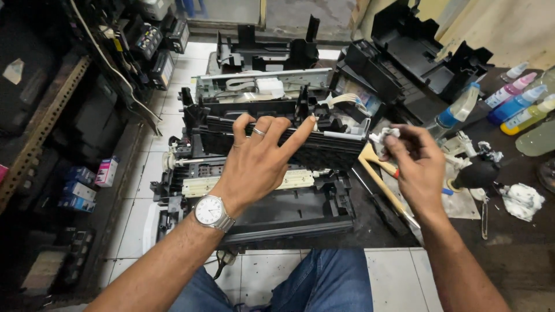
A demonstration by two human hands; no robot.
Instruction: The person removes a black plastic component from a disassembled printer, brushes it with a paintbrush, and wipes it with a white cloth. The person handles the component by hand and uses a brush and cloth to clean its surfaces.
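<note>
Printer chassis (277,190) on white-tiled floor (399,277)

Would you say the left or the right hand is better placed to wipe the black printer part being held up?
Probably the right hand: it already pinches a crumpled white tissue right beside the end of the black printer part. The left hand is occupied, its fingers resting on that part and steadying it.

Dim workshop, lit from above and behind

We see soft light on the pale floor (173,124) tiles at top, while the left shelves (40,115) sink into shadow. Our hands look sharp, edges bow from the wide lens, and the bottles (514,107) at right blur slightly.
</note>
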